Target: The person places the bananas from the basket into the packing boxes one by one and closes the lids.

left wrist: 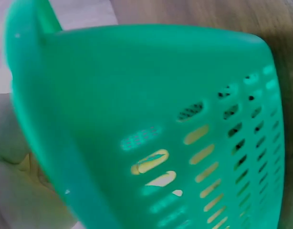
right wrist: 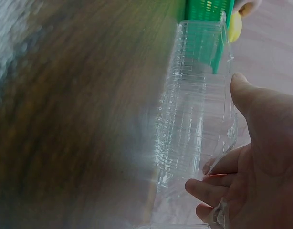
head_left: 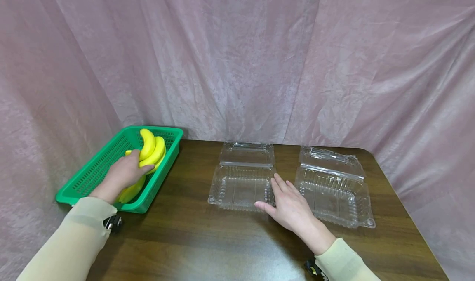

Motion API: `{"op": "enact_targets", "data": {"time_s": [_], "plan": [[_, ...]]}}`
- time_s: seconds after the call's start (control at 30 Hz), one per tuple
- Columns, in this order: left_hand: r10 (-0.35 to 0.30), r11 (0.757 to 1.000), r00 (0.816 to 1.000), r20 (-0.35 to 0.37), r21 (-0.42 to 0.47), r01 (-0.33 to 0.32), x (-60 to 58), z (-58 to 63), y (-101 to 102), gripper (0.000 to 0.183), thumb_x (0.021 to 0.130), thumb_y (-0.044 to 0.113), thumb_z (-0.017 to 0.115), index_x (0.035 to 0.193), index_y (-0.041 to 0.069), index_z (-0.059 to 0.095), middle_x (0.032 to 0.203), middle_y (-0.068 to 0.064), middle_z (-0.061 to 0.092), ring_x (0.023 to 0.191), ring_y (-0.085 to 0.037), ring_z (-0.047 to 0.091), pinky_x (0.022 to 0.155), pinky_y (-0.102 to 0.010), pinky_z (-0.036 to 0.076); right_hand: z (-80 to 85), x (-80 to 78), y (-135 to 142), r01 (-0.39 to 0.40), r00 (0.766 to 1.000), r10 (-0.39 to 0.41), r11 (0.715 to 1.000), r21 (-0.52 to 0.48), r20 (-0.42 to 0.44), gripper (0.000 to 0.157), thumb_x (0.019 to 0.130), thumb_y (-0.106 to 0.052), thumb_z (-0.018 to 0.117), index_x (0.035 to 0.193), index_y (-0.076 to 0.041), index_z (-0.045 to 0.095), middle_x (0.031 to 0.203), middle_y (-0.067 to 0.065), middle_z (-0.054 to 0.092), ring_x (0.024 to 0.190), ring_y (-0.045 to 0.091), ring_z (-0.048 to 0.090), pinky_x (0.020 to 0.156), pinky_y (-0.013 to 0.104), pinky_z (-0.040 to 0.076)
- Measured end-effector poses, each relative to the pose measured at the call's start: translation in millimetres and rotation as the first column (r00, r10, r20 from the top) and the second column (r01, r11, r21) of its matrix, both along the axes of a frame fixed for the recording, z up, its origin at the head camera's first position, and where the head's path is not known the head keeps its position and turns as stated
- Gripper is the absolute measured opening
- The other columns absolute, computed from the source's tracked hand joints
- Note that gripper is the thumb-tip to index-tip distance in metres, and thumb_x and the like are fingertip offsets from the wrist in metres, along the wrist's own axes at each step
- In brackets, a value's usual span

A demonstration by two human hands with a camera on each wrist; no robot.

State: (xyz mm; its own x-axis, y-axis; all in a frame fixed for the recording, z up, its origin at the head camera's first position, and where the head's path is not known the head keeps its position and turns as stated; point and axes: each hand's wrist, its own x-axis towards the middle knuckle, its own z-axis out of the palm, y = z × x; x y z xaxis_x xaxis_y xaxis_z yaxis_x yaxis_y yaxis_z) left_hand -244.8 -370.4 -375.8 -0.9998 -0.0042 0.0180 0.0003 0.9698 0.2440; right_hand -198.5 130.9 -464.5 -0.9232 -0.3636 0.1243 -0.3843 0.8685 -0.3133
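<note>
My left hand reaches into a green basket and lies over yellow bananas, its thumb across them. Its fingertips are hidden, so whether it grips one cannot be told. In the left wrist view the basket wall covers most of the scene, with yellow showing through its slots. My right hand has its fingers extended and thumb spread at the right edge of a lidded clear plastic container, seemingly touching it. The right wrist view shows these fingers beside the clear container.
A second clear plastic container stands to the right of my right hand. Both containers have their lids folded back toward the curtain. Brown wooden table lies beneath everything. A pinkish curtain hangs behind and at the sides.
</note>
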Motion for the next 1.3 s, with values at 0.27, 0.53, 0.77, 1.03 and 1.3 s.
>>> {"op": "enact_targets", "data": {"time_s": [0.27, 0.53, 0.77, 1.03, 1.3], "plan": [[0.005, 1.000, 1.000, -0.025, 0.008, -0.004, 3.3, 7.8, 4, 0.079, 0.108, 0.041, 0.071, 0.145, -0.022, 0.039, 0.102, -0.025, 0.061, 0.084, -0.040, 0.057, 0.072, -0.053, 0.050, -0.2, -0.1, 0, -0.001, 1.000, 0.001, 1.000, 0.004, -0.001, 0.106, 0.103, -0.075, 0.059, 0.166, 0.009, 0.040, 0.176, 0.025, 0.032, 0.159, 0.046, 0.036, 0.133, 0.053, 0.024], [0.005, 1.000, 0.997, -0.077, 0.019, -0.004, 8.4, 14.2, 4, 0.070, 0.108, 0.039, 0.072, 0.138, -0.018, 0.044, 0.099, -0.023, 0.059, 0.083, -0.039, 0.056, 0.070, -0.053, 0.049, -0.4, 0.2, 1, -0.006, 1.000, 0.006, 1.000, 0.009, -0.015, 0.106, 0.103, -0.075, 0.059, 0.164, 0.009, 0.043, 0.174, 0.026, 0.035, 0.159, 0.045, 0.038, 0.132, 0.053, 0.025], [-0.009, 0.999, 0.995, -0.100, 0.032, 0.013, 10.7, 23.8, 11, 0.071, 0.108, 0.042, 0.072, 0.138, -0.017, 0.045, 0.097, -0.020, 0.059, 0.084, -0.038, 0.055, 0.071, -0.051, 0.048, 1.2, -0.3, 0, -0.002, 1.000, 0.002, 1.000, 0.008, -0.001, 0.105, 0.103, -0.075, 0.059, 0.164, 0.009, 0.042, 0.175, 0.025, 0.034, 0.159, 0.046, 0.038, 0.132, 0.053, 0.025], [-0.031, 0.998, 0.993, -0.113, 0.044, 0.036, 15.4, 31.6, 28, 0.066, 0.108, 0.040, 0.074, 0.136, -0.013, 0.046, 0.098, -0.019, 0.060, 0.085, -0.037, 0.056, 0.073, -0.053, 0.048, 1.3, -0.3, 0, 0.002, 1.000, -0.002, 1.000, 0.011, 0.000, 0.103, 0.104, -0.072, 0.061, 0.165, 0.009, 0.042, 0.175, 0.025, 0.034, 0.159, 0.045, 0.038, 0.132, 0.052, 0.025], [-0.074, 0.995, 0.990, -0.121, 0.061, 0.082, 18.3, 37.1, 50, 0.063, 0.106, 0.038, 0.076, 0.137, -0.010, 0.050, 0.097, -0.016, 0.060, 0.087, -0.037, 0.055, 0.074, -0.050, 0.045, 1.4, -0.1, 0, 0.002, 1.000, -0.002, 1.000, 0.012, -0.001, 0.103, 0.104, -0.073, 0.060, 0.164, 0.009, 0.042, 0.175, 0.025, 0.035, 0.158, 0.045, 0.039, 0.132, 0.053, 0.025]]}}
